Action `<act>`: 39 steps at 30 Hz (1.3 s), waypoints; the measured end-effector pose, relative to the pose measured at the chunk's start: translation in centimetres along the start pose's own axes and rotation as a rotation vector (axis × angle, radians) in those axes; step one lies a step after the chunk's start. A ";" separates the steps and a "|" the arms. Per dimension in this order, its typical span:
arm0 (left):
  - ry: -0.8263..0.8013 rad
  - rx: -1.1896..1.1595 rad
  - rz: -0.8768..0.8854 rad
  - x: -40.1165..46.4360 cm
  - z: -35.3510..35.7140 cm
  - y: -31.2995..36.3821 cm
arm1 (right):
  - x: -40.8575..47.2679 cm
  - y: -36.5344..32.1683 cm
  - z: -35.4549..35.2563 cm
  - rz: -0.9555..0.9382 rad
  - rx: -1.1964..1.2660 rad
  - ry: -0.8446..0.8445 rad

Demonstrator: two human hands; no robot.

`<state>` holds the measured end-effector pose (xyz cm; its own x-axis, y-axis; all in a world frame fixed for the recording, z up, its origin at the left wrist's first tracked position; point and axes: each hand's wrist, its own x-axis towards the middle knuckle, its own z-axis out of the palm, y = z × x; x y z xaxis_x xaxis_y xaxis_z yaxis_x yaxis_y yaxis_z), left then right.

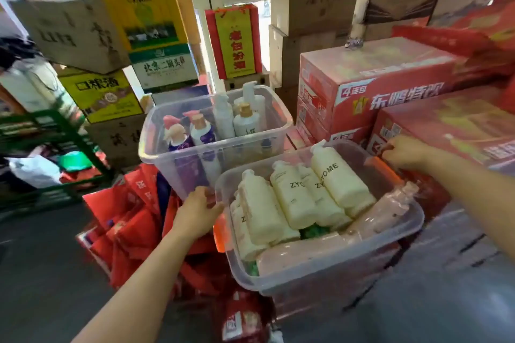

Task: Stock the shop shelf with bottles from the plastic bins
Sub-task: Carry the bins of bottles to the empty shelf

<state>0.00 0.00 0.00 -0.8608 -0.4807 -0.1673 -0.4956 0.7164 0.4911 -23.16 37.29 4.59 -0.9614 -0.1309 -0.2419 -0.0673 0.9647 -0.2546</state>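
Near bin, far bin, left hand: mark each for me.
near bin [328,273], head view, on its clear front wall.
far bin [156,160], head view, on its clear front left corner.
left hand [199,210], head view, on the back of the hand at the near bin's left rim.

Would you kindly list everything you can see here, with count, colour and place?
near bin: one, clear plastic, front centre
cream bottles: at least five, pale yellow, lying in the near bin
pink bottles: two, pale pink, lying along the near bin's right and front sides
far bin: one, clear plastic, behind the near bin
pump bottles: about six, white and purple, upright in the far bin
red cartons: several, stacked at right
cardboard boxes: many, brown, yellow and green, stacked behind
red bags: a heap, left of the near bin
green rack: one, far left
left hand: grip on the near bin's left rim
right hand: grip on its far right corner
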 end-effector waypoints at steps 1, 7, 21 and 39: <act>-0.021 -0.034 -0.057 0.1 0.5 -0.1 | 0.4 0.3 0.2 0.000 0.027 -0.024; -0.107 -0.349 -0.306 0.5 3.1 0.3 | 1.5 0.0 -0.2 0.039 0.052 -0.302; 0.052 -0.673 -0.667 -0.9 3.3 2.7 | 4.9 0.2 3.5 0.093 0.459 -0.378; -0.047 -0.891 -0.744 -0.6 2.8 2.2 | 3.2 0.8 3.9 0.279 0.728 -0.317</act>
<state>-0.87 3.30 -1.24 -0.4041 -0.6011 -0.6895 -0.6396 -0.3532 0.6828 -25.23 36.72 -0.03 -0.7896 -0.0722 -0.6094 0.4552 0.5971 -0.6605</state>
